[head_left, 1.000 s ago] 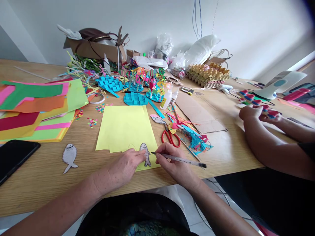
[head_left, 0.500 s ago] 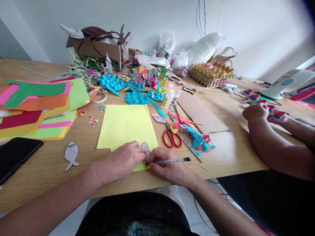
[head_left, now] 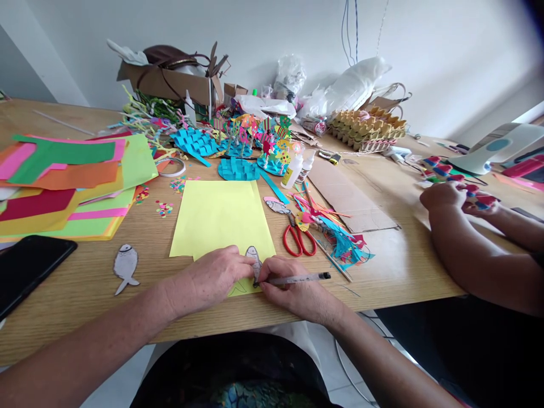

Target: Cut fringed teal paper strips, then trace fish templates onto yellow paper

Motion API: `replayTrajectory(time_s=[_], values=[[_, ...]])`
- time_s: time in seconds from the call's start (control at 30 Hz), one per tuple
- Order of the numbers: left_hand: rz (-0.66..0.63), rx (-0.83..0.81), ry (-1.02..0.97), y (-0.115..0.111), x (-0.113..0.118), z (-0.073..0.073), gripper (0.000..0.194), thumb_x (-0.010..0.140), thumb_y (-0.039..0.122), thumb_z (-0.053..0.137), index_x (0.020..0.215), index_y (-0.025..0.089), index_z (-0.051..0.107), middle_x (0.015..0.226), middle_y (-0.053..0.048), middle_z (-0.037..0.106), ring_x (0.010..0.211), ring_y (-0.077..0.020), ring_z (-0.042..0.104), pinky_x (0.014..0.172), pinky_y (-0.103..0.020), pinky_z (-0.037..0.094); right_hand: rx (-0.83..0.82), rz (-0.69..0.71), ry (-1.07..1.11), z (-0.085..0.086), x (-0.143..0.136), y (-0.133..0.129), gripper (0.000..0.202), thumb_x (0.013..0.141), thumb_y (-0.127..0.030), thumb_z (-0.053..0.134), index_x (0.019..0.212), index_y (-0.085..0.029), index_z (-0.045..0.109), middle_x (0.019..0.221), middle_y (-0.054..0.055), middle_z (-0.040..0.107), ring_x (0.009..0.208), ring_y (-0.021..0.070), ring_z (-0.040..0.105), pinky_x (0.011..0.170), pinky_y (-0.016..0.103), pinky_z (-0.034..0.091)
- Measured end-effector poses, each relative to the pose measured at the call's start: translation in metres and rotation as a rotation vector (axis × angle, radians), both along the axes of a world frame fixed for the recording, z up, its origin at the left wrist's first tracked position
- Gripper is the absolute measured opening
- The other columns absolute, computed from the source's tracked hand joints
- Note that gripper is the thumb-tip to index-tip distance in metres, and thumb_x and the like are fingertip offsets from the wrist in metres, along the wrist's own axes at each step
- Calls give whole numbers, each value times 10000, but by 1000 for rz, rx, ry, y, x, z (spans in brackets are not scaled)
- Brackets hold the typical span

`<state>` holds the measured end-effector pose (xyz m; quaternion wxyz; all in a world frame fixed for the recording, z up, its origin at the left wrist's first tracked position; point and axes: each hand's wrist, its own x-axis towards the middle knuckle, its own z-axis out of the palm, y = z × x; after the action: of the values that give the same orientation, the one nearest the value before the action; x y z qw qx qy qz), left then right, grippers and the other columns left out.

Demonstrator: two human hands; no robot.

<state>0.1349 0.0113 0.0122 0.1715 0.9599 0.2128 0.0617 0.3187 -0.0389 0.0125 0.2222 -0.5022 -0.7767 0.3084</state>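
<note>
Yellow paper (head_left: 223,218) lies at the table's front edge. On its lower right corner is a small paper fish (head_left: 253,258) with dark outlines. My left hand (head_left: 219,275) rests on the paper, its fingertips pressing on the fish's left side. A pen (head_left: 297,278) is pinched in my right hand (head_left: 293,286), its tip hidden by my fingers at the fish's tail. A drawn outline shows on the paper below my left hand. Another paper fish (head_left: 126,267) lies on the wood to the left, and a third (head_left: 277,205) sits above the red-handled scissors (head_left: 299,240).
Coloured paper sheets (head_left: 63,187) and a black phone (head_left: 32,272) are at the left. Glue bottles (head_left: 292,171), cardboard (head_left: 348,195), paper scraps (head_left: 346,243) and egg trays (head_left: 368,129) stand or lie beyond. At right, another person's hands (head_left: 444,197) hold a red, white and blue object.
The view has shifted slightly. My hands, the pen and the small fish keep almost the same places on the yellow paper.
</note>
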Motion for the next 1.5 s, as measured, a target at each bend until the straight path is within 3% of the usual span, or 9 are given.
replayTrajectory(time_s=[0.33,0.73,0.97,1.27,1.5], values=[[3,-27,7,1,-1,-1,410,785,-31,382,994,222,627,980,18,665,715,-146,500,650,-237,412,-9,-28,-21,2,-1,1,136,666,-53,514,686,-184,547,650,-23,556,607,107,502,572,202,388],[-1,-91,-1,2,-3,-3,360,819,2,390,992,229,609,920,17,650,736,-155,494,664,-241,401,27,-77,-13,-3,-2,3,127,666,-49,510,654,-174,531,615,-32,551,561,90,486,541,183,371],[141,-102,38,1,-7,-6,310,858,76,337,996,225,571,732,-15,524,657,-150,536,614,-239,423,-4,-88,2,-1,-2,4,135,665,-40,507,671,-166,553,605,-36,551,554,83,489,530,173,366],[137,-90,10,4,-8,-20,306,850,92,323,1070,230,483,835,-39,542,789,-182,560,708,-277,439,-30,-85,-7,2,-6,7,119,687,-52,500,674,-160,548,640,-18,569,586,95,503,541,184,370],[145,-114,30,3,-7,-18,283,861,100,298,1041,211,487,841,-46,542,796,-183,558,726,-292,439,11,-89,-13,-2,-8,9,132,679,-44,496,655,-171,526,603,-36,535,569,90,482,535,182,356]])
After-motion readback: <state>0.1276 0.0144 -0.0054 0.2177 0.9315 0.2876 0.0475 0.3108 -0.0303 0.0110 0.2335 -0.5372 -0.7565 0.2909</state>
